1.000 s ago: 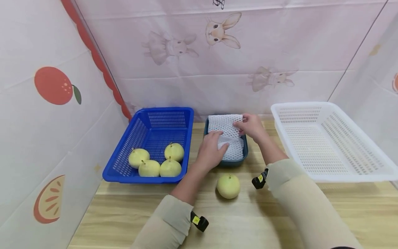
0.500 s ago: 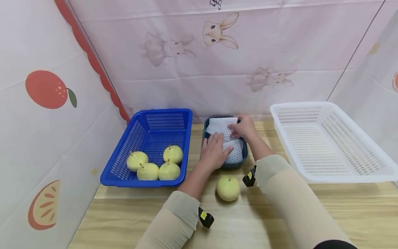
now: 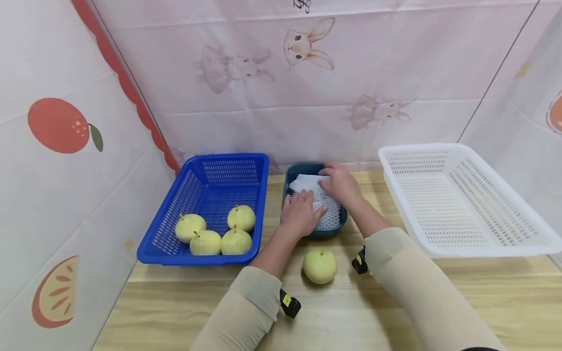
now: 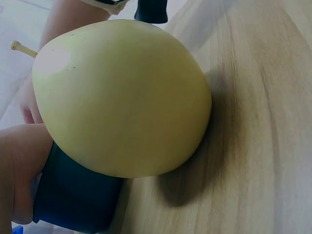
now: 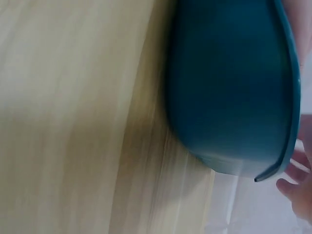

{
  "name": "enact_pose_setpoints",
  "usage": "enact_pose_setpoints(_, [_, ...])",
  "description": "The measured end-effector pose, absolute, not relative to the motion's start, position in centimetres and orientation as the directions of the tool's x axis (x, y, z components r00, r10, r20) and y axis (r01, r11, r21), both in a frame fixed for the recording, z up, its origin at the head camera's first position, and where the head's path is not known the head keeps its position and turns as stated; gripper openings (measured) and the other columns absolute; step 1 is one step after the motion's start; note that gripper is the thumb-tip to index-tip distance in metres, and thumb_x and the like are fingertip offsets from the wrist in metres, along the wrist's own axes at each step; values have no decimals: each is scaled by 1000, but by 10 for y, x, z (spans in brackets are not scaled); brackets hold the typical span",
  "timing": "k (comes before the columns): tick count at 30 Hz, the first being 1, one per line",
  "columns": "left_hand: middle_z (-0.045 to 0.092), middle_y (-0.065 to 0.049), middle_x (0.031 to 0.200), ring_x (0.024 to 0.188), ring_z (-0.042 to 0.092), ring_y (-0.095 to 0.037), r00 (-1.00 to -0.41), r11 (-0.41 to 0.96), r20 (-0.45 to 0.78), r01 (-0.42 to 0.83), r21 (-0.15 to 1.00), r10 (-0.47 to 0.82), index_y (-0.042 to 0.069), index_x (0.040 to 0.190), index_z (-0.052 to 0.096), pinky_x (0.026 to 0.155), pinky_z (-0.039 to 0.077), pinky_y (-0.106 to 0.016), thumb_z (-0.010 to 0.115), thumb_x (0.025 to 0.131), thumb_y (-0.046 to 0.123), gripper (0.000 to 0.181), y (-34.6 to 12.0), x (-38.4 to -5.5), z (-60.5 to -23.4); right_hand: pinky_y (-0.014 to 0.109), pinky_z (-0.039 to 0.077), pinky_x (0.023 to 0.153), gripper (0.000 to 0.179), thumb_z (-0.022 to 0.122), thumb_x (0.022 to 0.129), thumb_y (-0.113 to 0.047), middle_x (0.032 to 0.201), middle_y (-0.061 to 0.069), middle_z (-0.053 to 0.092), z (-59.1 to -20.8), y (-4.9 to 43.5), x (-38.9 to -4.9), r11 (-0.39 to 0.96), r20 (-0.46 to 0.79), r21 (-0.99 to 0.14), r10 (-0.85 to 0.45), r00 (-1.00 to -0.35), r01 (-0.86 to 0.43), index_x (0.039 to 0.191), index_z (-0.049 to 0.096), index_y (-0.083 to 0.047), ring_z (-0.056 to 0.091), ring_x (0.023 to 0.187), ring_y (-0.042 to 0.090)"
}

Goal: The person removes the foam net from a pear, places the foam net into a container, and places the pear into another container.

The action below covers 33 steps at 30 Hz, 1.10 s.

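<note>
A small dark teal tub (image 3: 324, 234) stands by the back wall with white foam netting (image 3: 330, 214) inside. My left hand (image 3: 298, 215) rests on the netting's left part, fingers extended and thumb spread. At the netting's far right corner, my right hand (image 3: 342, 186) has thumb and fingertips on either side of its edge, pinching it. The right wrist view shows the tub's outer wall (image 5: 229, 87), with the right fingers (image 5: 300, 192) beside its rim; the netting is hidden there. A round yellow-green pear (image 3: 320, 266) sits on the table just in front of the tub, large in the left wrist view.
To the left stands a blue slotted basket (image 3: 147, 256) with several pears (image 3: 236, 241) at its near end. A larger white slotted basket (image 3: 478, 251) stands on the right. A rabbit-print cloth wall (image 3: 263, 126) rises close behind the tub.
The netting's far edge has come nearer and lower, baring the tub's far end. My right hand has shifted slightly left with it; the left hand stays on the netting. The pears have kept their places.
</note>
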<state>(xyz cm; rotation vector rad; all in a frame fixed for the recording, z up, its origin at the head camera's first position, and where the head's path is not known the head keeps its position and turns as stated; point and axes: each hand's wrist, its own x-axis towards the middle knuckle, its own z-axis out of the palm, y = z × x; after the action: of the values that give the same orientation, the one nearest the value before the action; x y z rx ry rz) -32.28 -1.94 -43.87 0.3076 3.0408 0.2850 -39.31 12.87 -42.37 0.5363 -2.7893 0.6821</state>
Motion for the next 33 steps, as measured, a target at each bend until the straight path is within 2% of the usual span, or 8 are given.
enact_pose_setpoints(4, [30,-8,161,149,25,-28,-976,961,-49,198,195,211,14,155,30,123,13,-51,36,100,61,73,-21,-318,-437,60,32,111,27,63,95,-27,117,12,71,-427,127,-387,835,102,-338,-426,-899,-434,108,76,-7,59,120,35])
enact_pose_setpoints(7, [32,-7,160,149,26,-26,-973,941,-16,220,259,232,13,153,34,122,14,-50,38,101,56,67,-24,-309,-435,67,21,113,30,58,98,-32,119,9,71,-432,127,-383,866,-50,-355,-395,-917,-354,112,75,-11,57,124,34])
enact_pose_setpoints(9, [35,-7,158,148,28,-24,-965,907,28,253,337,259,12,151,39,122,15,-49,41,103,50,61,-27,-300,-433,67,20,114,31,57,99,-32,121,10,70,-434,127,-380,875,-84,-354,-383,-920,-332,115,74,-11,56,125,34])
enact_pose_setpoints(11, [39,-6,156,147,31,-23,-956,852,82,288,437,282,12,148,43,123,17,-46,43,104,45,55,-31,-288,-430,66,21,114,32,56,100,-31,122,11,70,-436,129,-378,874,-77,-354,-381,-921,-332,116,73,-10,56,125,34])
enact_pose_setpoints(15, [50,-2,148,139,43,-20,-931,698,184,358,620,315,15,141,53,116,34,-42,46,104,38,45,-45,-262,-424,60,28,114,32,54,101,-27,122,14,69,-436,132,-375,845,6,-373,-410,-912,-383,118,71,-6,53,128,38])
enact_pose_setpoints(20, [63,2,134,128,55,-15,-895,493,250,417,764,370,15,131,63,104,47,-38,51,103,37,38,-61,-235,-426,53,27,117,33,49,103,-21,122,19,67,-436,139,-374,779,155,-416,-447,-881,-468,119,68,2,43,135,44])
enact_pose_setpoints(27, [63,10,131,127,53,-7,-879,417,169,371,829,446,23,125,67,108,44,-34,62,95,45,38,-66,-217,-440,55,26,117,38,45,105,-23,135,25,58,-428,147,-361,721,206,-517,-419,-884,-462,127,63,3,38,138,46])
enact_pose_setpoints(33, [64,10,129,126,55,-8,-874,428,160,375,822,459,24,123,68,106,45,-38,63,95,45,36,-66,-213,-449,52,31,115,42,46,105,-32,141,17,55,-423,153,-327,644,235,-651,-333,-913,-402,132,61,-3,42,138,37])
